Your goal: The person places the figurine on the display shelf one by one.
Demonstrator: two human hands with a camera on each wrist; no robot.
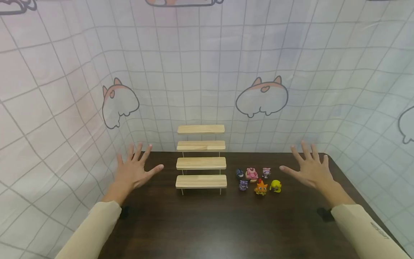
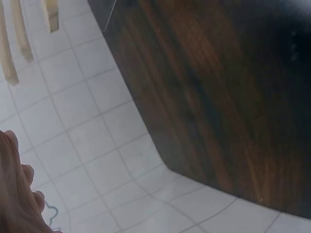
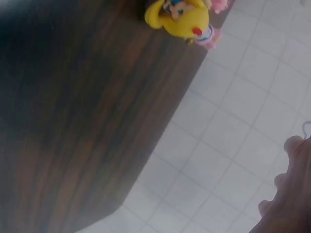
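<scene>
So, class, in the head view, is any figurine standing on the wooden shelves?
No, all six figurines are on the dark table, to the right of the wooden shelves.

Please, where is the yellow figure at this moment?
In the head view, the yellow figure is on the right half of the table, just right of the orange figure.

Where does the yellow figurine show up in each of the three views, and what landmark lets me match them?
Head: the yellow figurine is right of centre in the lower half, just right of the orange figurine.
Left wrist: not in this picture.
Right wrist: at the top edge, right of centre.
Shared landmark: the dark table, its edge against the grid-patterned cloth.
</scene>
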